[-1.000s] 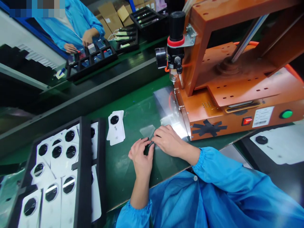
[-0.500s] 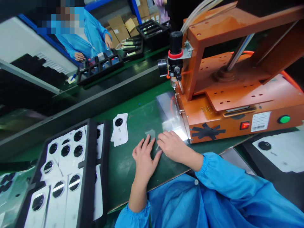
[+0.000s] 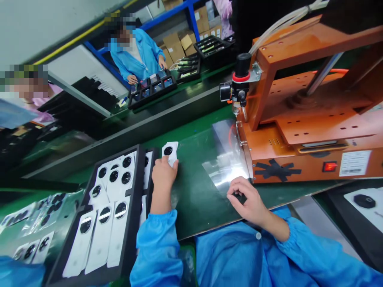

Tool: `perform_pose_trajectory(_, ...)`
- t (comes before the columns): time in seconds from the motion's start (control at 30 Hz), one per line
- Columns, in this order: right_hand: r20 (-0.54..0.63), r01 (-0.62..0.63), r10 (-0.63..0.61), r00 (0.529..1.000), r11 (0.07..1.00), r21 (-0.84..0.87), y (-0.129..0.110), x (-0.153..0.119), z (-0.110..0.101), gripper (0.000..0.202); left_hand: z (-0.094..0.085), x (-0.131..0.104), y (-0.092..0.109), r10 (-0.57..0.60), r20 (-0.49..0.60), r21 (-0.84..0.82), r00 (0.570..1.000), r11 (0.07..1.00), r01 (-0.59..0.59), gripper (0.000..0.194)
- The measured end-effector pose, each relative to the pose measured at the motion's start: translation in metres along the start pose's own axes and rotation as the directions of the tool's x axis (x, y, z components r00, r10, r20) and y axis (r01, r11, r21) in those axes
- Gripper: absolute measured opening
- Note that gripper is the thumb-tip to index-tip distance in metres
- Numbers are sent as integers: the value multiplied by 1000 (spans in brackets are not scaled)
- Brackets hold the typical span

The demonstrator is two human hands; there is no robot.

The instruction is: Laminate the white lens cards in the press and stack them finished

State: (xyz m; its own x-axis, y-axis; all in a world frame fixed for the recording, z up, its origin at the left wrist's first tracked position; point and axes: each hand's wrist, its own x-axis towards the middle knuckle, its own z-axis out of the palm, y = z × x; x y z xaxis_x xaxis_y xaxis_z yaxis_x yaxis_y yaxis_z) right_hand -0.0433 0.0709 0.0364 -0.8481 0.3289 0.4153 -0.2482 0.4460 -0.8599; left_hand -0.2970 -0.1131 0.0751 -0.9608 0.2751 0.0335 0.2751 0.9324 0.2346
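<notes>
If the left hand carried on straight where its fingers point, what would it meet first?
The left hand would likely meet the small stack of white panels; it overlaps the stack's near end in view, though contact is unclear.

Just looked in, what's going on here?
A person's left hand is at a small stack of white panels. The right hand is curled near a clear sheet; whether it holds anything is unclear. Beyond, an orange machine stands right; a black tray of similar panels lies left.
</notes>
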Motion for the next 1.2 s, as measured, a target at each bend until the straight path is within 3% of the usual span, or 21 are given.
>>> perform_pose_trajectory(0.13,25,14,-14,1000,1000,-6,-2,-1,-1,6,-1,35,-18,-210,46,88,977,975,205,80)
perform_pose_trajectory(0.27,-37,60,-61,997,998,-37,-4,-3,0,7,0,38,-22,-241,-9,74,971,968,241,98)
perform_pose_trajectory(0.37,-83,66,-71,994,996,-62,-2,-4,1,8,-2,24,-22,-179,-90,14,980,983,181,79)
perform_pose_trajectory(0.47,-93,62,-69,993,995,-73,-1,-7,1,10,-2,-2,-24,-140,-232,-59,963,990,130,56)
perform_pose_trajectory(0.57,-92,50,-57,994,996,-78,-2,-8,2,10,2,-23,-28,-140,-329,-132,934,986,101,48)
perform_pose_trajectory(0.7,-75,56,-64,995,994,-95,-3,-7,2,10,8,-27,-34,-166,-397,-203,903,975,90,45)
perform_pose_trajectory(0.8,-65,70,-77,995,992,-103,-4,-7,1,11,1,-31,-33,-173,-480,-217,860,973,75,46)
perform_pose_trajectory(0.87,-84,80,-89,992,991,-107,-8,-8,0,12,-5,-48,-27,-176,-529,-255,830,966,42,43)
perform_pose_trajectory(0.93,-104,69,-79,991,992,-101,-16,-8,-3,12,-4,-77,-18,-186,-497,-390,848,920,-26,41)
perform_pose_trajectory(0.97,-108,44,-54,993,995,-92,-21,-6,-4,11,0,-94,-12,-178,-435,-487,882,871,-64,40)
perform_pose_trajectory(1.07,-96,-119,117,989,993,-20,-33,6,-6,5,23,-148,5,-75,-158,-715,985,696,-62,38)
perform_pose_trajectory(1.13,-76,-229,232,970,972,45,-32,21,-4,10,39,-177,16,-1,-41,-748,999,664,-30,40)
perform_pose_trajectory(1.2,-53,-296,301,952,951,87,-23,35,1,13,48,-196,23,98,4,-700,995,711,-67,44)
